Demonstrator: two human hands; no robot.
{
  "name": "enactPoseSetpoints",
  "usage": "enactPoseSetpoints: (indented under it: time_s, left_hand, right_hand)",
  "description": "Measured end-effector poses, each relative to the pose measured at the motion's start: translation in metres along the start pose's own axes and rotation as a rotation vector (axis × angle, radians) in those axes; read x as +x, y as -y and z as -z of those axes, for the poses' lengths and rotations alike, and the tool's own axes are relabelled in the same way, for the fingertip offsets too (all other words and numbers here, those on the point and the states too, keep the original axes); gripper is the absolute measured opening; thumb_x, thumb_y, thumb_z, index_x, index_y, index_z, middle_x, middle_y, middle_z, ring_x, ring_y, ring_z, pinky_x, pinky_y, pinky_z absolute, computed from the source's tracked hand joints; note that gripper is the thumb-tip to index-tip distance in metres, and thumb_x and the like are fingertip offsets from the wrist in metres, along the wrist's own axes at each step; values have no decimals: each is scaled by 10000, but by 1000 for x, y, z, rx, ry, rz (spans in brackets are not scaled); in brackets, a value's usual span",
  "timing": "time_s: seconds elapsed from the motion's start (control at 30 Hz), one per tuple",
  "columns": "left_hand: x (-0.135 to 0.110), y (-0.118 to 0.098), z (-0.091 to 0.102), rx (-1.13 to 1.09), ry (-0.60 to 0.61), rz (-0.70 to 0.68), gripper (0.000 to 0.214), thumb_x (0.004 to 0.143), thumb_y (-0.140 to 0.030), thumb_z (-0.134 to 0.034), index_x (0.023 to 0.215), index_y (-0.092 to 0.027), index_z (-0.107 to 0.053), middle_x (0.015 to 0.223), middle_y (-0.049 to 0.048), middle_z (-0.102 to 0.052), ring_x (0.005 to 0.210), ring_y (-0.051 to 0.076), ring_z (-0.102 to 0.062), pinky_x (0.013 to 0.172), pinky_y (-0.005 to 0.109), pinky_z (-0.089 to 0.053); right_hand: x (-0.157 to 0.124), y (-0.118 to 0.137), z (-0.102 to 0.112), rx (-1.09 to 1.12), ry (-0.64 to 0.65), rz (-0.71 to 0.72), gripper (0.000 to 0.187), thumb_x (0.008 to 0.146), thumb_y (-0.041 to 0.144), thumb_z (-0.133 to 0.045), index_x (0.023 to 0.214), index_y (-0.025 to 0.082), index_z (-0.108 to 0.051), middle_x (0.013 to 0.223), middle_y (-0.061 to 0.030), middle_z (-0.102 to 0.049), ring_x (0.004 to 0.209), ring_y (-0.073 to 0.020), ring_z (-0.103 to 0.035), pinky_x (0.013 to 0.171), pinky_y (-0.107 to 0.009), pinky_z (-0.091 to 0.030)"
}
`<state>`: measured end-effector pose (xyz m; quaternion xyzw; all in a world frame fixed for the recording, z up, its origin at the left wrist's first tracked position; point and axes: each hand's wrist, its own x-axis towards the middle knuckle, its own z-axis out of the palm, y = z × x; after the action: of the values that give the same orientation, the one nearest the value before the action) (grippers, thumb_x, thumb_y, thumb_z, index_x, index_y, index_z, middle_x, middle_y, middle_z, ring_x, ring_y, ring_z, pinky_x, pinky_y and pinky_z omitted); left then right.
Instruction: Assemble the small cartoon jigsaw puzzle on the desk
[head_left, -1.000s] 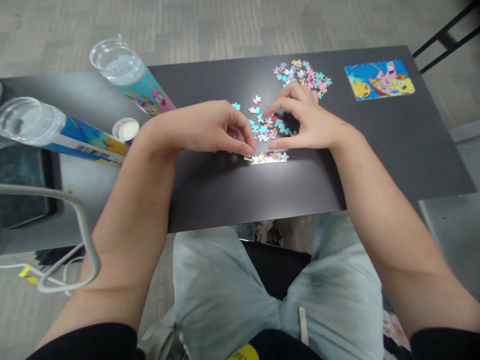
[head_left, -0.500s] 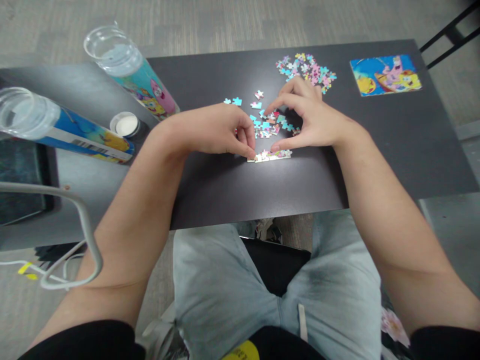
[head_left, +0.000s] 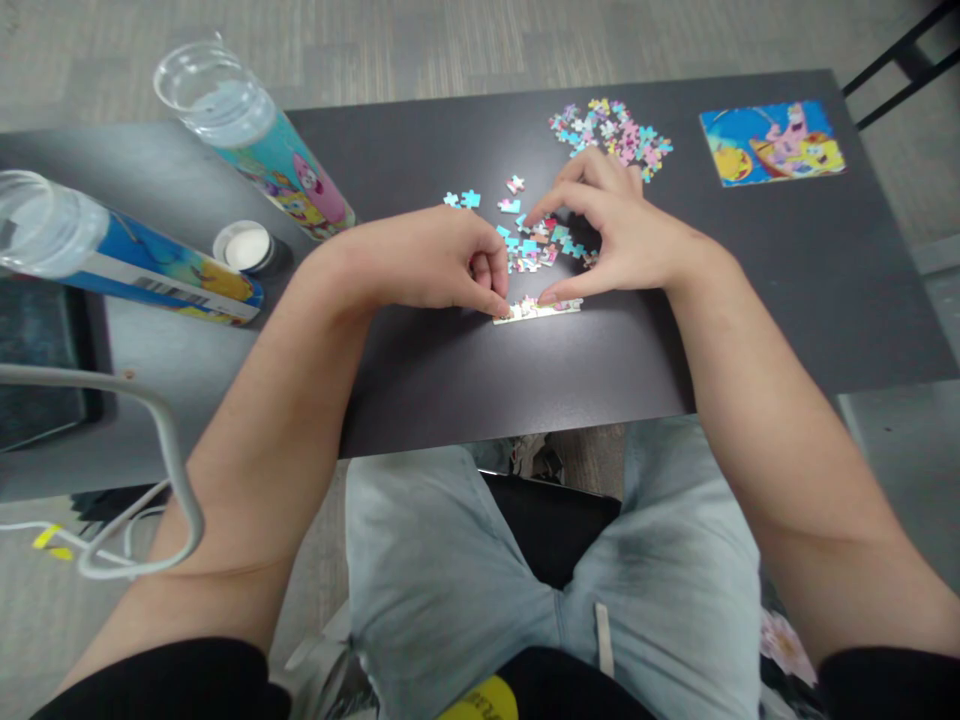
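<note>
A short joined strip of jigsaw puzzle pieces (head_left: pixel 556 308) lies near the front edge of the dark table. My left hand (head_left: pixel 469 262) is closed at the strip's left end, thumb and forefinger pinched on a puzzle piece (head_left: pixel 501 319) there. The fingertips cover part of that piece. My right hand (head_left: pixel 611 225) arches over the table with thumb and fingers apart, the thumb tip at the strip's upper edge. Loose blue and pink puzzle pieces (head_left: pixel 529 250) lie behind the strip, between my hands, some partly hidden by the right fingers.
A larger pile of pieces (head_left: pixel 611 130) sits farther back. The picture card (head_left: pixel 776 145) lies at the far right. Two clear-topped tubes (head_left: pixel 277 150) (head_left: pixel 165 260) and a round lid (head_left: pixel 246 247) are at the left. A pale cable (head_left: pixel 176 450) loops by my left forearm.
The left-end piece now sits flush with the strip, where a small step showed before. My hands have barely moved; the whole view has shifted slightly.
</note>
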<state>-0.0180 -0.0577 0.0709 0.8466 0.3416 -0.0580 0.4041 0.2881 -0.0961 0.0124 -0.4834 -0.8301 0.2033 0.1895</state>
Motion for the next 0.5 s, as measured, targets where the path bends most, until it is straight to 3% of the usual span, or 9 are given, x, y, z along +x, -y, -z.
enactPoseSetpoints:
  time_s: [0.2,0.37,0.5]
  left_hand:
    - [-4,-5,6,5,-52,6,428,831,-692,-947,981,-297,-880,801,23,-778,929,261,-741,874,427,-542]
    - [-8,-6,11,22,-329,93,437,901,-753,-855,977,-326,-801,868,2,-791,983,252,-680,974,465,-548]
    - [-11,-3,13,159,-511,238,474,959,-781,-762,1039,-314,-768,1087,34,-832,986,243,-619,1015,519,-501]
  right_hand:
    - [1,-1,2,15,4,1,1109,787,1246,-818,1533,430,-896,1666,-145,-753,1604,-554,-607,1494,-821,-389]
    - [0,-4,4,29,-104,-14,906,981,1198,-663,1509,503,-906,1600,-132,-797,1596,-538,-615,1461,-801,-442]
    - [3,-27,2,-29,-281,-35,1025,1036,1221,-532,1481,371,-894,1524,-162,-792,1499,-506,-692,1405,-808,-489]
